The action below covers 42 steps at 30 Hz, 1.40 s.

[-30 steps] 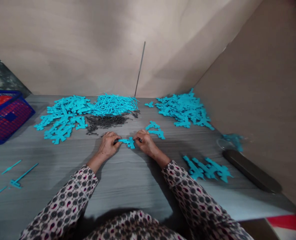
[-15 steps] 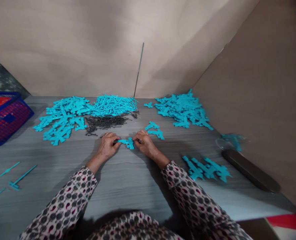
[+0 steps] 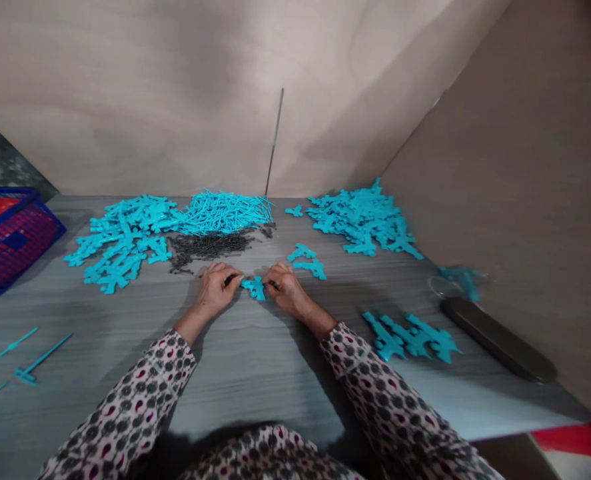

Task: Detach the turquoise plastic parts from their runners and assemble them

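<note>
A small turquoise plastic toy gun (image 3: 254, 288) lies level between my two hands, low over the table. My left hand (image 3: 217, 291) is closed in a pinch at its barrel end, and the fingertips cover the tip. At the rear end, the thumb and finger of my right hand (image 3: 289, 291) pinch together on it; something dark shows between them, too small to name. Just beyond my right hand lie two loose toy guns (image 3: 310, 267). Past my left hand spreads a heap of thin black pieces (image 3: 210, 247).
Along the back wall stand a pile of turquoise gun pieces (image 3: 125, 233), a pile of thin turquoise sticks (image 3: 228, 212) and another gun pile (image 3: 365, 217). A blue basket (image 3: 18, 243) sits left. Several toy guns (image 3: 412, 339) and a dark elongated case (image 3: 498, 340) lie right.
The toy gun has shifted slightly to the right and turned a little, and less of its barrel shows beside my left fingers. Both hands keep nearly the same place. The view has shifted slightly.
</note>
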Tool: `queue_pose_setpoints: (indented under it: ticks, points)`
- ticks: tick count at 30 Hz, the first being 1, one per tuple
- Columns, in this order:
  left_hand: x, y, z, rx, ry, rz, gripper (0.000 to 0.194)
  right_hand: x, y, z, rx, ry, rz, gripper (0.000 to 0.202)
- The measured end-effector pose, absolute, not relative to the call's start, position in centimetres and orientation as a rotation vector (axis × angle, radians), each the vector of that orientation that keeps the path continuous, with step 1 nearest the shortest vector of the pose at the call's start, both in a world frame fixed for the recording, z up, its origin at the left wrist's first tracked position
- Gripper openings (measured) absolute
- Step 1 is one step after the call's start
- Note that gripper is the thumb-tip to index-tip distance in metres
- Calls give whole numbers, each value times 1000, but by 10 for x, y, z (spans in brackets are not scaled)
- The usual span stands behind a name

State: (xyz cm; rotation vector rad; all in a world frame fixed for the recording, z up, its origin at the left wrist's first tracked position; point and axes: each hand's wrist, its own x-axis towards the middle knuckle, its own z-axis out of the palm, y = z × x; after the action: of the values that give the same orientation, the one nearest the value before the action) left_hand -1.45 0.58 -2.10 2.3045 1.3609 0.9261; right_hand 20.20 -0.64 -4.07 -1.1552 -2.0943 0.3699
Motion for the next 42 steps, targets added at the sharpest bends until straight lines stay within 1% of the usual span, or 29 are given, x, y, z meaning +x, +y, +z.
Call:
queue_pose_setpoints:
  ticks: [4,13,29,37,42]
  points:
    - [-5,15,-22,2249,1376,822,9,202,-7,-42,-1126,-2097,353,18]
    - [-4,18,-19,2212,1379,630,12,200,-8,-45,-1141,-2086,339,21]
    - [-3,23,-25,2235,1338,674,10,201,-5,-45,-1185,-2042,428,18]
    - [-3,25,-25,2246,1332,652,9,206,-4,-45,-1129,-2107,366,20]
    - [-3,25,-24,2247,1340,658,9,208,-5,-51,-1175,-2103,313,23]
